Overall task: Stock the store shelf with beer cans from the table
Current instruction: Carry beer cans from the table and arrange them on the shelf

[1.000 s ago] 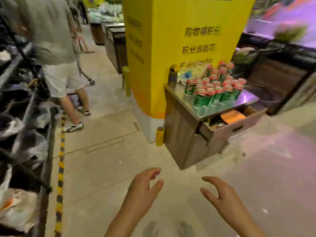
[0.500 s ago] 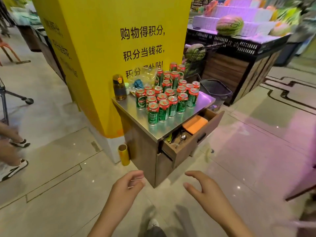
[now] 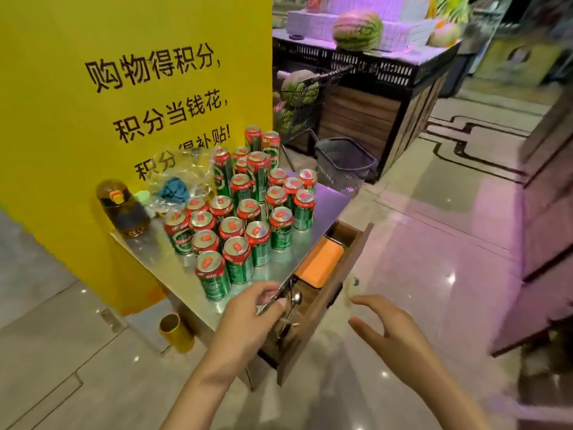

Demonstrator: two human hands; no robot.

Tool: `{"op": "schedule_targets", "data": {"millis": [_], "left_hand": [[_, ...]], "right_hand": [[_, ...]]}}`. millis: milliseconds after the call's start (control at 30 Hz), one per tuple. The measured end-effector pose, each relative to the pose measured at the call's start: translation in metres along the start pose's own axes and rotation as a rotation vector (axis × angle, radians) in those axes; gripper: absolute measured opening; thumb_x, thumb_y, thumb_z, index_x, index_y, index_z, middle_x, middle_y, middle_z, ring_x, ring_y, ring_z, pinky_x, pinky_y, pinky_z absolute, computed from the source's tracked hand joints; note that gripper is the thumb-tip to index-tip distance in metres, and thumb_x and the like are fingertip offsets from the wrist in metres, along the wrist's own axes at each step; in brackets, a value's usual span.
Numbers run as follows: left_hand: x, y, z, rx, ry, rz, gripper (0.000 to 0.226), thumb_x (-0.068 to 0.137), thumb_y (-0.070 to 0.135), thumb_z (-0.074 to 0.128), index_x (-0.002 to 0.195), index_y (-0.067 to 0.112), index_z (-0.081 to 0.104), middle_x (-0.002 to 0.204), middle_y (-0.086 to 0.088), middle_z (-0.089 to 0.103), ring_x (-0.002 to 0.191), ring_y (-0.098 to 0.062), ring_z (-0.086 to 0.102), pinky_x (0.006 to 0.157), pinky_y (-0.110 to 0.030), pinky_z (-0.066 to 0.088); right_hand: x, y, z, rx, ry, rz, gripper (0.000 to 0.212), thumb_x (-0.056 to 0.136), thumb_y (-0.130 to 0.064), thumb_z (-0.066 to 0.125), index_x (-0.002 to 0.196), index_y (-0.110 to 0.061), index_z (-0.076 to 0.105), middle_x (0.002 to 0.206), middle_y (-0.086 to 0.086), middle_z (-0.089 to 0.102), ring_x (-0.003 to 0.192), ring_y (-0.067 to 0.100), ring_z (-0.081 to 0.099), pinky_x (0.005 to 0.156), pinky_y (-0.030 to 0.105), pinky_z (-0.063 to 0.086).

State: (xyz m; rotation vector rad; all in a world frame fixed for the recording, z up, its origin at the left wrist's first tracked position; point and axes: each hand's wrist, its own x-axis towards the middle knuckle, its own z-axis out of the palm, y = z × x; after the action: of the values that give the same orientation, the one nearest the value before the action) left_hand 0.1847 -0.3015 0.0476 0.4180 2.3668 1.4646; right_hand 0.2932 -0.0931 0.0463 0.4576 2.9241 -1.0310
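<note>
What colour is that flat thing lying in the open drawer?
Orange. The flat tray shows best in the head view, inside the open drawer.

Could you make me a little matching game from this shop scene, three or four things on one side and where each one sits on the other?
Things:
1. beer cans
2. orange tray
3. amber bottle
4. whole watermelon

Places:
A. inside the open drawer
B. on the produce stand at the back
C. clustered upright on the steel table
D. at the table's far left corner, by the yellow pillar

Pairs: 1-C, 2-A, 3-D, 4-B
</note>
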Motion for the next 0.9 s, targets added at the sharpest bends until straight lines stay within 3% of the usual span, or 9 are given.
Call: {"op": "schedule_targets", "data": {"millis": [100, 200, 300, 400, 500, 567, 633, 733, 900], "left_hand": [[0.041, 0.022, 0.017, 0.042, -0.024, 0.049, 0.024, 0.089, 0.029, 0.060, 0.112, 0.033, 0.057, 0.109, 0.022, 0.058, 0.104, 0.009, 0.051, 0.091, -0.018, 0.042], [0.083, 0.034, 0.036, 0.108, 0.012, 0.065, 0.034, 0.090, 0.031, 0.059, 0.123, 0.029, 0.054, 0.118, 0.019, 0.056, 0.112, 0.003, 0.051, 0.093, -0.019, 0.039], [0.123, 0.042, 0.054, 0.145, 0.104, 0.031, 0.036, 0.089, 0.027, 0.061, 0.124, 0.024, 0.056, 0.120, 0.013, 0.058, 0.111, -0.003, 0.052, 0.091, -0.019, 0.038], [0.153, 0.047, 0.071, 0.135, 0.210, -0.069, 0.034, 0.088, 0.025, 0.063, 0.122, 0.022, 0.058, 0.118, 0.010, 0.061, 0.106, -0.003, 0.053, 0.087, -0.018, 0.037], [0.169, 0.051, 0.081, 0.112, 0.291, -0.154, 0.033, 0.088, 0.026, 0.063, 0.120, 0.023, 0.058, 0.115, 0.011, 0.061, 0.107, -0.005, 0.054, 0.087, -0.023, 0.039], [0.185, 0.049, 0.086, 0.115, 0.344, -0.196, 0.031, 0.087, 0.024, 0.064, 0.118, 0.023, 0.059, 0.112, 0.010, 0.062, 0.107, -0.008, 0.056, 0.086, -0.024, 0.039], [0.197, 0.050, 0.086, 0.112, 0.378, -0.240, 0.031, 0.086, 0.025, 0.064, 0.117, 0.025, 0.059, 0.110, 0.014, 0.062, 0.106, -0.006, 0.057, 0.088, -0.026, 0.042], [0.221, 0.052, 0.076, 0.100, 0.442, -0.283, 0.029, 0.085, 0.028, 0.065, 0.113, 0.030, 0.059, 0.106, 0.015, 0.063, 0.101, -0.005, 0.059, 0.087, -0.030, 0.048], [0.284, 0.052, 0.051, 0.121, 0.555, -0.307, 0.034, 0.086, 0.023, 0.064, 0.119, 0.022, 0.058, 0.110, 0.010, 0.060, 0.104, -0.012, 0.058, 0.092, -0.036, 0.047]], "right_hand": [[0.038, 0.024, -0.018, 0.018, 0.020, 0.012, 0.026, 0.090, -0.038, 0.057, 0.113, -0.046, 0.048, 0.113, -0.034, 0.047, 0.102, -0.006, 0.050, 0.086, 0.007, 0.034], [0.084, 0.045, -0.039, 0.022, 0.009, -0.029, 0.025, 0.090, -0.038, 0.058, 0.106, -0.050, 0.045, 0.109, -0.035, 0.047, 0.102, -0.006, 0.048, 0.083, 0.004, 0.031], [0.135, 0.068, -0.062, 0.034, -0.031, -0.083, 0.025, 0.090, -0.039, 0.057, 0.107, -0.053, 0.045, 0.114, -0.030, 0.050, 0.106, -0.004, 0.049, 0.088, 0.012, 0.035], [0.186, 0.089, -0.088, 0.043, -0.087, -0.132, 0.029, 0.089, -0.038, 0.059, 0.118, -0.040, 0.054, 0.120, -0.023, 0.055, 0.109, -0.003, 0.051, 0.089, 0.014, 0.038], [0.232, 0.096, -0.108, 0.094, -0.120, -0.206, 0.022, 0.088, -0.031, 0.063, 0.104, -0.044, 0.054, 0.111, -0.020, 0.061, 0.097, -0.008, 0.054, 0.077, 0.008, 0.041], [0.273, 0.100, -0.113, 0.114, -0.171, -0.230, 0.021, 0.089, -0.031, 0.062, 0.108, -0.040, 0.056, 0.112, -0.017, 0.060, 0.091, -0.006, 0.056, 0.069, 0.011, 0.043], [0.313, 0.099, -0.110, 0.091, -0.203, -0.241, 0.029, 0.089, -0.031, 0.061, 0.119, -0.029, 0.058, 0.119, -0.014, 0.057, 0.098, 0.002, 0.057, 0.078, 0.022, 0.047], [0.369, 0.084, -0.101, 0.111, -0.220, -0.276, 0.031, 0.088, -0.027, 0.062, 0.119, -0.024, 0.060, 0.122, -0.008, 0.059, 0.109, 0.008, 0.053, 0.098, 0.029, 0.042], [0.452, 0.054, -0.083, 0.148, -0.277, -0.345, 0.028, 0.086, -0.018, 0.065, 0.114, -0.016, 0.063, 0.114, -0.001, 0.063, 0.106, 0.011, 0.055, 0.089, 0.016, 0.036]]}}
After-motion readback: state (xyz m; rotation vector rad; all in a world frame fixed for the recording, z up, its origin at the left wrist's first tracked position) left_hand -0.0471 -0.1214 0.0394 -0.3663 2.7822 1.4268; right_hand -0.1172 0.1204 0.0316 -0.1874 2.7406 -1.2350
